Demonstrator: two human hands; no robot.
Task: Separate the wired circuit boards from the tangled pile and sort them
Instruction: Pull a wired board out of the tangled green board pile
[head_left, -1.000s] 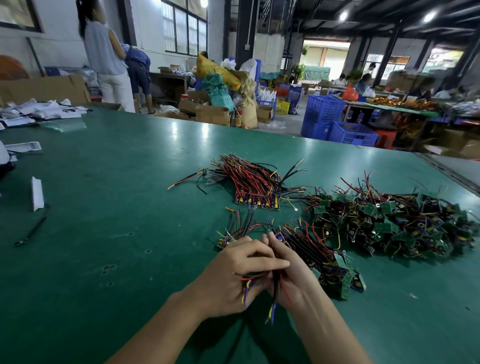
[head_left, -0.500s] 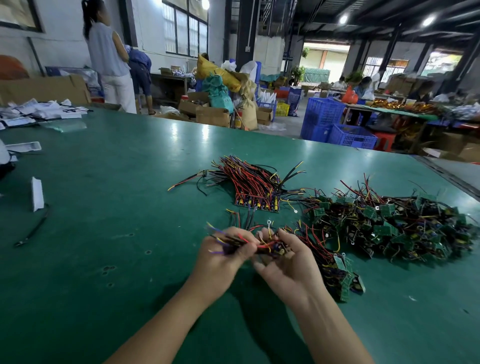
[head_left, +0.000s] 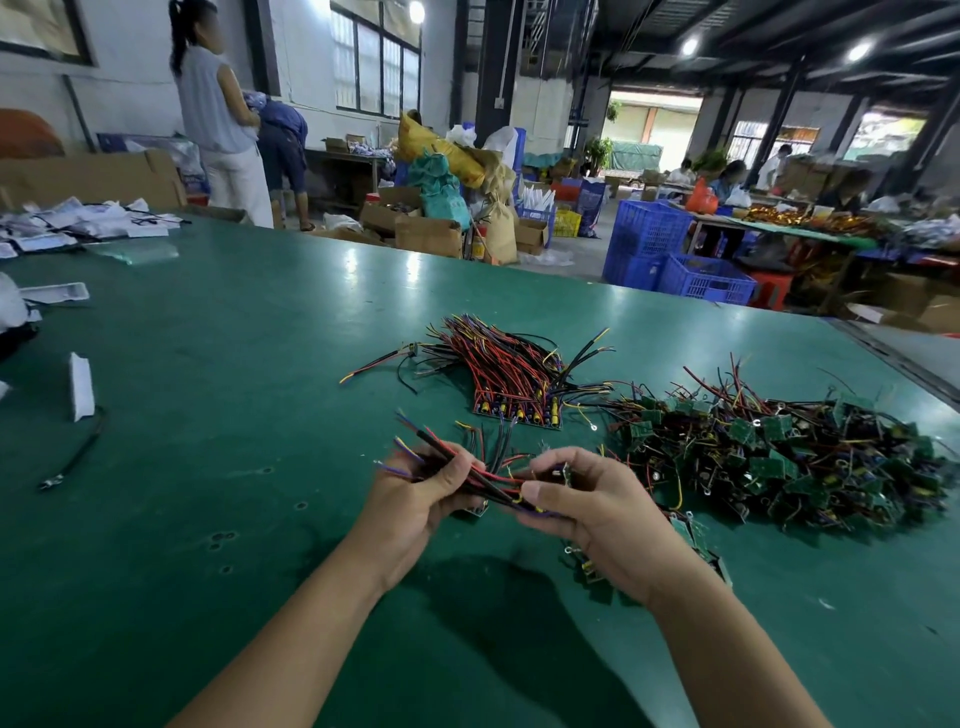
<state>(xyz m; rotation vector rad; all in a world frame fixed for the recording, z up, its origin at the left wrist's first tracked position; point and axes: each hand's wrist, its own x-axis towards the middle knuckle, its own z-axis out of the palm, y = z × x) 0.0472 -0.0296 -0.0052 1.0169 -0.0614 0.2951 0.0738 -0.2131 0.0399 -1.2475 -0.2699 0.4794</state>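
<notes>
Head view; looks forward-down, close over table (head_left: 218, 364)

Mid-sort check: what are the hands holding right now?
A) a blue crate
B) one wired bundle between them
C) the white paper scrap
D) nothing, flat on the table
B: the left hand and right hand both grip the wired bundle, its loose wire ends fanning past the left hand.
</notes>
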